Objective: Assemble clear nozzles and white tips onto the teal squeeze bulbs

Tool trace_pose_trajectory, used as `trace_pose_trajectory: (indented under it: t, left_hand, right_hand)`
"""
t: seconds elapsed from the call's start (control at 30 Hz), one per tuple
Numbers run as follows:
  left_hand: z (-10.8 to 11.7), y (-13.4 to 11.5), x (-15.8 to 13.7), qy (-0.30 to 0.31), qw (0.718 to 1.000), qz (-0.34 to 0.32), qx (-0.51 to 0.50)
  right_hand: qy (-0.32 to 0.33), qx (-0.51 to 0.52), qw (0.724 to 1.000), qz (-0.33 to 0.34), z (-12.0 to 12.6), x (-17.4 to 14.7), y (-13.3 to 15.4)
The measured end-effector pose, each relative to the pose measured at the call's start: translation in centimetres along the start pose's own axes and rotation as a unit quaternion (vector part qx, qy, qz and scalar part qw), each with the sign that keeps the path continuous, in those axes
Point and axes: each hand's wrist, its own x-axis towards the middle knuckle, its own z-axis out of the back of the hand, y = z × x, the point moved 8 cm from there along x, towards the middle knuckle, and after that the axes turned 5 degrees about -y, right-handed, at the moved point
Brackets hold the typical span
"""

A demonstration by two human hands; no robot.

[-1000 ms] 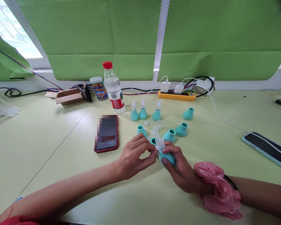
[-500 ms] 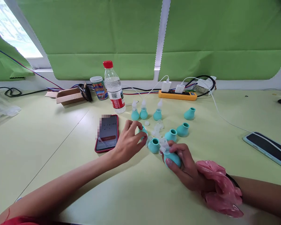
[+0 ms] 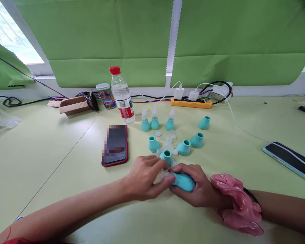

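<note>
Overall, a pale yellow-green tabletop (image 3: 66,189) runs back to a window wall hung with green blinds (image 3: 106,40), with open-necked turquoise bulbs (image 3: 184,148) around its middle and an orange power strip (image 3: 190,103) behind them. Nearer, the right hand (image 3: 200,185) wraps a sideways-tipped squeeze bulb (image 3: 184,182), neck leftward, while the left hand (image 3: 147,176), knuckles up and slightly blurred, pinches the translucent nozzle (image 3: 163,174) at that neck.

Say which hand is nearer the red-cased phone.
Left. The left hand is in front and right of the red-cased phone; the right hand, around a teal bulb, is farther right.
</note>
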Motion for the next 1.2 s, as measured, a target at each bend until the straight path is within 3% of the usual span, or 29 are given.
trace_pose_trajectory:
  t: [0.1, 0.23, 0.43, 0.63, 0.77, 0.8, 0.83, 0.93, 1.0, 1.07, 1.2]
  left_hand:
    - [-2.2, 0.1, -0.8, 0.091, 0.988, 0.11, -0.058]
    - [-4.2, 0.9, -1.7, 0.148, 0.94, 0.237, -0.197]
    - [-4.8, 1.1, -2.0, 0.15, 0.893, 0.248, -0.344]
    - [-5.9, 1.7, -2.6, 0.16, 0.8, 0.333, -0.473]
    - [-6.0, 1.4, -2.4, 0.165, 0.736, 0.351, -0.556]
    - [-5.7, 1.7, -2.1, 0.149, 0.74, 0.352, -0.554]
    - [-5.0, 2.2, -1.8, 0.121, 0.761, 0.352, -0.531]
    - [-1.7, 4.1, -0.7, 0.008, 0.882, 0.319, -0.348]
    - [0.5, 4.8, 0.1, -0.046, 0.941, 0.27, -0.196]
    - [1.8, 5.0, 0.8, -0.079, 0.971, 0.215, -0.075]
    - [1.6, 5.1, 1.5, -0.085, 0.989, 0.114, 0.042]
  right_hand:
    - [0.024, 0.013, 1.0, 0.006, -0.2, -0.2, 0.4]
    - [0.074, 0.028, 0.997, -0.004, -0.7, -0.3, 0.5]
    - [0.087, 0.042, 0.995, -0.011, -0.7, 0.0, 0.2]
    - [0.062, 0.06, 0.996, 0.002, 0.0, 0.7, 0.0]
    - [0.072, 0.102, 0.989, 0.074, 0.0, 0.4, 1.3]
    - [0.084, 0.108, 0.986, 0.094, -0.1, 0.3, 1.7]
    - [0.093, 0.109, 0.984, 0.107, -0.2, 0.2, 2.0]
    - [0.092, 0.087, 0.986, 0.106, -0.1, 0.1, 2.3]
    - [0.099, 0.08, 0.988, 0.093, -0.2, 0.1, 2.3]
    - [0.108, 0.074, 0.988, 0.081, -0.2, 0.1, 2.2]
    - [0.121, 0.061, 0.988, 0.071, -0.5, -0.1, 2.1]
